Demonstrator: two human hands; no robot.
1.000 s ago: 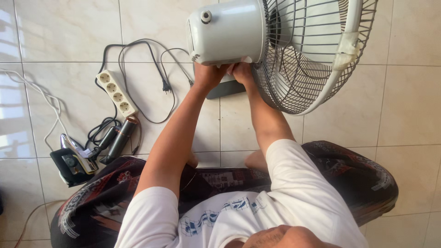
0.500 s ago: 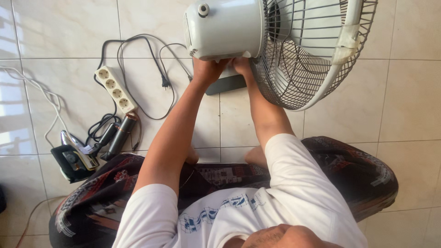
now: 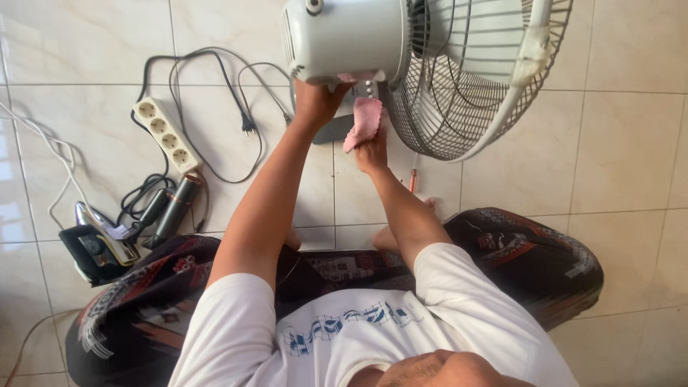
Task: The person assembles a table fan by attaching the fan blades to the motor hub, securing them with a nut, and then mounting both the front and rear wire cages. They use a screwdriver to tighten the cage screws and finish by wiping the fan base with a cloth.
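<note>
A pale grey fan stands in front of me, its motor housing (image 3: 344, 39) at the top and its wire grille (image 3: 466, 79) to the right. My left hand (image 3: 315, 100) presses against the underside of the motor housing. My right hand (image 3: 371, 150) holds a pink cloth (image 3: 364, 122) just below the housing, beside the grille. The fan's stand is mostly hidden behind my hands.
A white power strip (image 3: 166, 135) with black cables (image 3: 208, 79) lies on the tiled floor at left. A clothes iron (image 3: 97, 244) and a dark cylindrical appliance (image 3: 172, 211) sit near my left knee. A small orange stick (image 3: 413, 180) lies under the grille.
My right hand has dropped away from the housing and now holds out the pink cloth. The left hand stays under the housing. The view has shifted slightly.
</note>
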